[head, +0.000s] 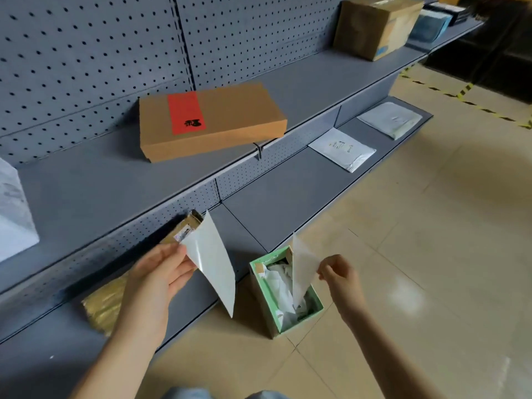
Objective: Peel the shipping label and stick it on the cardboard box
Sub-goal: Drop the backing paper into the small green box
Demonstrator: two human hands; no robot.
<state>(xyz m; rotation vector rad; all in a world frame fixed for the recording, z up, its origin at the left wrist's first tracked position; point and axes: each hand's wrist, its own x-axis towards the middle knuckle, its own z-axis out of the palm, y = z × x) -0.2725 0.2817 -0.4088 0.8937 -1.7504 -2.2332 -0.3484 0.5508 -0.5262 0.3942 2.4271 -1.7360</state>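
Pinched between thumb and fingers of the left hand (165,269) is a white sheet (211,262), glossy on the visible side, hanging down and to the right with its lower corner over the floor (417,226). Right hand (338,273) pinches a second, thinner white sheet (302,270) at its right edge; this sheet stands nearly upright, its lower end over the open green box (288,326). Which sheet is the label and which the backing cannot be told. The two sheets are apart, with no contact between them. The green box sits on the floor, just beside the lower shelf (273,191), and holds crumpled white paper (280,286). A flat cardboard box (230,119) bearing a red sticker (185,113) with a black mark lies on the upper shelf (100,182), its right end overhanging the shelf edge, well apart from both hands. Behind the left hand, a small brown box (187,226) rests on the lower shelf, and a gold packet (102,306) lies left of the forearm. Two white mailers (341,148) (388,118) lie farther along the lower shelf. A larger taped carton (374,24) stands at the far end of the upper shelf.
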